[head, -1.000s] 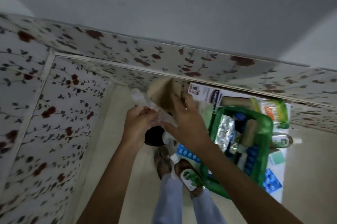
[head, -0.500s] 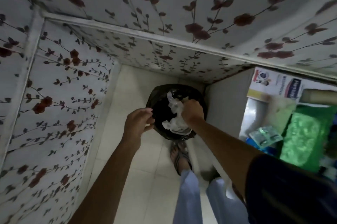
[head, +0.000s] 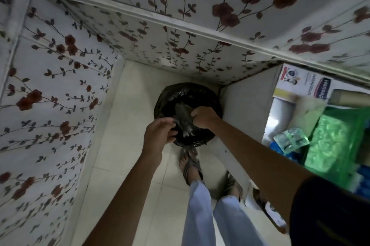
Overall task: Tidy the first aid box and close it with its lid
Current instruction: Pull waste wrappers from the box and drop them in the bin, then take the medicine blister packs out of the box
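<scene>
A round bin lined with a black bag (head: 170,93) stands on the tiled floor in the corner. My right hand (head: 203,116) reaches down into it, shut on a crumpled clear plastic wrapper (head: 184,117). My left hand (head: 159,135) hovers at the bin's near rim, fingers loosely curled and apart, holding nothing. The green first aid box (head: 332,141) sits on the white table (head: 246,109) at the right edge, with a blister pack (head: 291,139) lying beside it.
Walls papered with red flowers (head: 56,89) close in the left and far sides. My sandalled feet (head: 191,165) stand just in front of the bin. A printed white carton (head: 304,83) lies at the table's far end.
The view swung down from the table to the bin. My right hand pushed the crumpled wrapper deeper into the black bag, and my left hand moved closer to the rim.
</scene>
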